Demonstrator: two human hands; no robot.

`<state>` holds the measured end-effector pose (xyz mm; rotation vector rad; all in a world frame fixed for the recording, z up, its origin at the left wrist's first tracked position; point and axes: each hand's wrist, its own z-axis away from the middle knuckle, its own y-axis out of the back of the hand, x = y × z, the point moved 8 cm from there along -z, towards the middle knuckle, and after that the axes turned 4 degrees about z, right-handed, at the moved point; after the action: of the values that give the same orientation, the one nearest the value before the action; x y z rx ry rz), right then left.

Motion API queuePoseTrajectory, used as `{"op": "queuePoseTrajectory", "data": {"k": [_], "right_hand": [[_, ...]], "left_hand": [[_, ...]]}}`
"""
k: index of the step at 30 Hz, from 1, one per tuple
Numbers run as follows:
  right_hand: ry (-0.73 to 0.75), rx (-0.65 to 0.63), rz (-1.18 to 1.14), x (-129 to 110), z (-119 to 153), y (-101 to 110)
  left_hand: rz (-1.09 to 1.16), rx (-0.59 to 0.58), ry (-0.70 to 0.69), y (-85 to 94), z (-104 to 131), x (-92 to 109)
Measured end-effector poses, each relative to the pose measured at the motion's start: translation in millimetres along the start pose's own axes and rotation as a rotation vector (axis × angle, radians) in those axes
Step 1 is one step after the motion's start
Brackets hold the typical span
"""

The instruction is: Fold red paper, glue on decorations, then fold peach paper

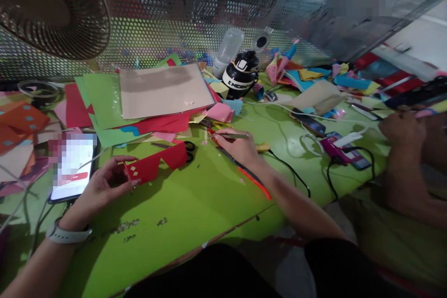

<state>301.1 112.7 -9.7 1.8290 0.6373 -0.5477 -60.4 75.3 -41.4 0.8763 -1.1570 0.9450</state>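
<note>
My left hand (110,179) pinches the left end of a folded red paper piece (150,165). Two small pale diamonds show near that end, and a notch is cut into its edge. Partly behind the paper lies a pair of black-handled scissors (189,150). My right hand (239,146) is closed round a slim, pen-like metallic tool (232,136). Its fingertips are beside small red and yellow items near the paper pile; whether they touch these cannot be made out. Below the right hand lies a long tool with an orange-red handle (254,182).
A lit phone (75,167) lies by my left wrist. Stacked coloured paper (164,93), a black bottle (240,74) and a fan (52,9) stand at the back. Cables, a dark phone (307,121) and a purple device (337,149) lie right, near another person's arm (407,163).
</note>
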Motion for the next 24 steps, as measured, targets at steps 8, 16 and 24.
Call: {"op": "queuePoseTrajectory", "data": {"k": [8,16,24], "right_hand": [[-0.003,-0.025,0.017,4.8,-1.9,-3.2],[-0.056,0.008,-0.096,6.9,-1.1,7.6],[0.023,-0.116,-0.261,-43.3,37.6,0.9]], "left_hand": [[0.001,0.061,0.032,-1.4,3.2,1.8],[0.009,-0.020,0.014,-3.3,0.6,1.0],[0.025,-0.012,-0.033,-15.0,-0.4,7.3]]}}
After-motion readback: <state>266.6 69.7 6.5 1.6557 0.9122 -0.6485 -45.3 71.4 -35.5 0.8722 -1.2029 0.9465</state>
